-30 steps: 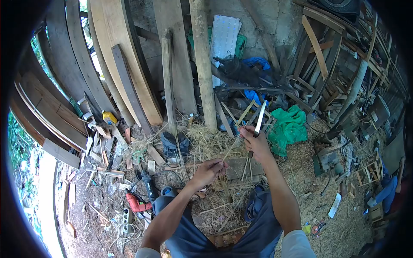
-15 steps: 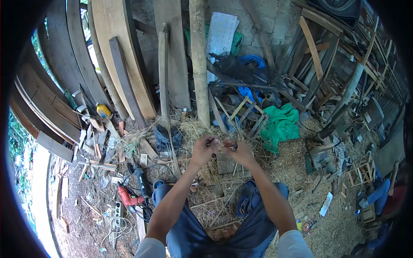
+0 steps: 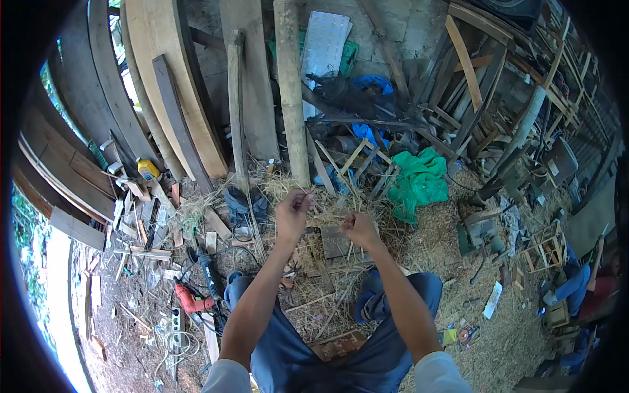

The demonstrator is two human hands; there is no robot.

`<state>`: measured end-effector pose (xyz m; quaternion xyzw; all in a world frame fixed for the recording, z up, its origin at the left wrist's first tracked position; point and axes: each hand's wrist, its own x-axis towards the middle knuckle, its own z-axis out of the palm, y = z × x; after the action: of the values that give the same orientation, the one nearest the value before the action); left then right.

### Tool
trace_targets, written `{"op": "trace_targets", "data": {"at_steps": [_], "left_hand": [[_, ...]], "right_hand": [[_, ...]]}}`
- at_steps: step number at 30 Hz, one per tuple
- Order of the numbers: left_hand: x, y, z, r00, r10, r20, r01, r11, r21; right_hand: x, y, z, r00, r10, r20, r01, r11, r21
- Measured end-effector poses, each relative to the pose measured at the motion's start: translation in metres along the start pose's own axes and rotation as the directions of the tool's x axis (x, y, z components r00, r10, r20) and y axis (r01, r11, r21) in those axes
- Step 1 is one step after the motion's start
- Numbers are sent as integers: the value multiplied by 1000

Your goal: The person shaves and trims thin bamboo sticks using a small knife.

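1. Both forearms (image 3: 263, 302) stretch forward, converging, with the hands apart.
2. Right hand (image 3: 362, 230): fingers curled inward; I cannot tell whether it holds anything.
3. Left hand (image 3: 292, 216): slightly farther out, fingers bent, contents unclear.
4. Wooden block (image 3: 334, 245): below, partly behind the right hand.

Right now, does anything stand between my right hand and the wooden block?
Perhaps some thin pale strips: they show across the right side of the wooden block, near your right hand. Whether they touch the block, I can't tell. Nothing else visible stands between.
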<state>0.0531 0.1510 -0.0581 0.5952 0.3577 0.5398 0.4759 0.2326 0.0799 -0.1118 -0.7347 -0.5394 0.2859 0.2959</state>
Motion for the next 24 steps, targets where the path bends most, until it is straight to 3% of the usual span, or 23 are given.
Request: {"op": "trace_targets", "data": {"at_steps": [1, 5, 8, 9, 11, 13, 16, 18, 22, 24], "left_hand": [[-1, -7, 2, 999, 42, 16, -43, 997, 69], [-13, -31, 13, 993, 87, 79, -107, 950, 292], [-16, -44, 15, 978, 97, 182, -170, 880, 444], [-16, -50, 18, 973, 80, 216, -181, 848, 497], [-19, -60, 20, 973, 49, 226, -149, 880, 452], [-23, -67, 15, 974, 12, 224, -108, 900, 422], [-17, -66, 19, 974, -22, 224, -74, 909, 410], [-18, -64, 21, 949, 136, 285, -255, 863, 436], [-17, -70, 25, 953, 134, 271, -246, 865, 437], [-16, -70, 22, 966, 57, 252, -158, 903, 400]], "right_hand": [[-1, -1, 2, 990, 114, -79, -124, 983, -136], [-37, 2, 22, 991, 99, -87, -100, 995, -13], [-45, 31, 59, 972, 231, -49, -231, 973, 2], [-44, 46, 75, 989, 108, -100, -115, 991, -66], [-44, 49, 86, 990, -7, -142, -12, 991, -135], [-50, 25, 85, 982, 147, -119, -137, 986, 93], [-52, 2, 86, 977, 78, -200, -59, 993, 102], [-48, 1, 91, 976, 102, -195, -75, 987, 144], [-44, 5, 89, 983, 143, -119, -118, 972, 202], [-43, 12, 95, 984, 109, -144, -83, 980, 179]]}}
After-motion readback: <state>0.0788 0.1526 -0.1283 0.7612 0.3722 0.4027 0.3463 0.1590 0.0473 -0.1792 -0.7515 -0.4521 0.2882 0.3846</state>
